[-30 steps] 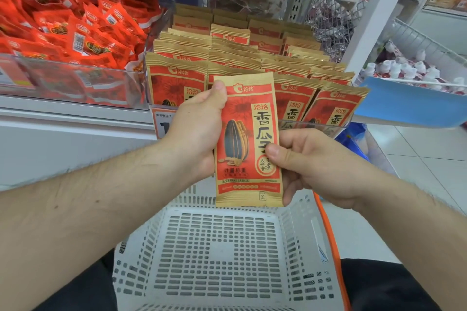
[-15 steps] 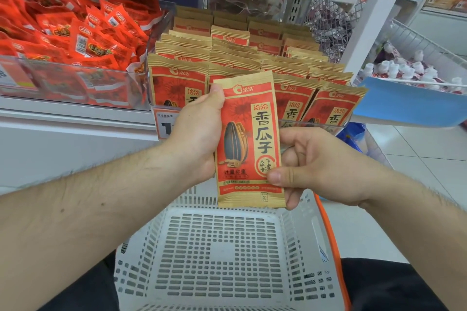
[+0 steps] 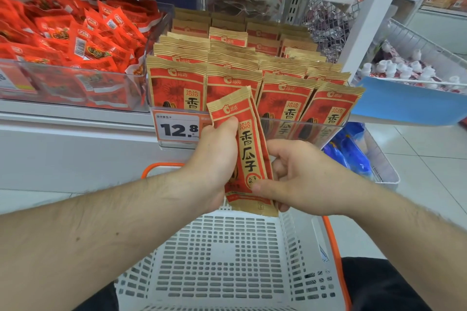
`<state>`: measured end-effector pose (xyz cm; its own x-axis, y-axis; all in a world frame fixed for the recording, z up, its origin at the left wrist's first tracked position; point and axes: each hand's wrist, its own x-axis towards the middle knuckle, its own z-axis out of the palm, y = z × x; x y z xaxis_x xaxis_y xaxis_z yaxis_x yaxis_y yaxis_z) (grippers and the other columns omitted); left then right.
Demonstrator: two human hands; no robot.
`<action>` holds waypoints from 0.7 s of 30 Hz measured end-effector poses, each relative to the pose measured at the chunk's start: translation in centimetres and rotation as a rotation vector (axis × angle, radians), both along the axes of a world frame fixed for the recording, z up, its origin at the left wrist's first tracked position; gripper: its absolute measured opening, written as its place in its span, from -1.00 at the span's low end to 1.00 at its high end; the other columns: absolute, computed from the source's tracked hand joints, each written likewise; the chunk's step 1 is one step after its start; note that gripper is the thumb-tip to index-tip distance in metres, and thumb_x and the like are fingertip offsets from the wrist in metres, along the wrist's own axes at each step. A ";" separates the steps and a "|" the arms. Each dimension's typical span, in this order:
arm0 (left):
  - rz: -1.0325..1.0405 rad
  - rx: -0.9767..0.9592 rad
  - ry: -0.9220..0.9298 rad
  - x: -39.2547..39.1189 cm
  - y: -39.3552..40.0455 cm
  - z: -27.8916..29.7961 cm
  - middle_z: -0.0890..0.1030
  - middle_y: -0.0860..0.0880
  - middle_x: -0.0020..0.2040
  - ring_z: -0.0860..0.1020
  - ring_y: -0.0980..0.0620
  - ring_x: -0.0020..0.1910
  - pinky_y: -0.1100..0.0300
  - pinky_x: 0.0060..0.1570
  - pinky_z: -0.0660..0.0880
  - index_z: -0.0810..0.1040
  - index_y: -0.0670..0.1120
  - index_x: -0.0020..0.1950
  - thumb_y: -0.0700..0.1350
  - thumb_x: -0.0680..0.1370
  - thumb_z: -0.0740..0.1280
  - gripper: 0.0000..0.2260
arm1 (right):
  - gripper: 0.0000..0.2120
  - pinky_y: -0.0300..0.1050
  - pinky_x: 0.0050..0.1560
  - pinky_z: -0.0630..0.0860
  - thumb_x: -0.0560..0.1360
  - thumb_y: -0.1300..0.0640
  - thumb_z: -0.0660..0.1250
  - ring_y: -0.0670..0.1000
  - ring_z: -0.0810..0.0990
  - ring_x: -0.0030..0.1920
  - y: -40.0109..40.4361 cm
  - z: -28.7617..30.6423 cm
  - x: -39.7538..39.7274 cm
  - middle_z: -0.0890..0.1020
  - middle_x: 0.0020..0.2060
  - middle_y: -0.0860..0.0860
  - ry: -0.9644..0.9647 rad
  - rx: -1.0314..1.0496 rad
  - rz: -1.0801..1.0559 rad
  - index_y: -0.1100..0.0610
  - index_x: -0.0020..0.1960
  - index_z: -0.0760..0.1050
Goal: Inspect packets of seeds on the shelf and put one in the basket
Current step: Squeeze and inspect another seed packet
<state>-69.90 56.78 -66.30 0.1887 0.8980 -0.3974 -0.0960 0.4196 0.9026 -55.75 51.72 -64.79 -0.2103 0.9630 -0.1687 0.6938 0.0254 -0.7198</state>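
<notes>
I hold one red and tan seed packet (image 3: 249, 156) upright above the white basket (image 3: 227, 260), turned partly edge-on so its front looks narrow. My left hand (image 3: 212, 159) grips its left side, thumb on the front near the top. My right hand (image 3: 298, 179) pinches its lower right corner between thumb and fingers. Behind it, several rows of the same seed packets (image 3: 252, 68) stand in a clear shelf bin. The basket holds nothing and has an orange handle (image 3: 333, 255).
A price tag reading 12.8 (image 3: 177, 127) hangs on the shelf edge. A clear bin of small red snack packets (image 3: 70, 40) sits to the left. A wire bin with white-capped items (image 3: 409, 68) and blue bags (image 3: 351, 149) lie to the right.
The packet has twisted from facing me flat to partly edge-on and tilted. My left hand slid over its front. The view moved, showing the price tag.
</notes>
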 end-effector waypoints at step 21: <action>-0.385 0.098 0.081 2.5 0.3 1.6 0.50 -0.04 -0.56 0.48 0.17 -0.59 0.28 -0.21 0.57 0.55 -0.25 -0.04 -0.19 0.65 0.08 -0.72 | -0.71 -0.04 -0.37 0.48 0.57 0.19 0.24 0.13 0.50 -0.40 0.8 0.2 -0.5 0.59 -0.41 0.16 0.661 0.036 -0.253 0.47 -0.05 0.44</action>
<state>-67.36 57.11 -64.70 0.4904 0.8021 -0.3407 0.1245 0.3225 0.9383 -56.29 52.51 -64.64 -0.0267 0.9984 -0.0498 0.0995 -0.0470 -0.9939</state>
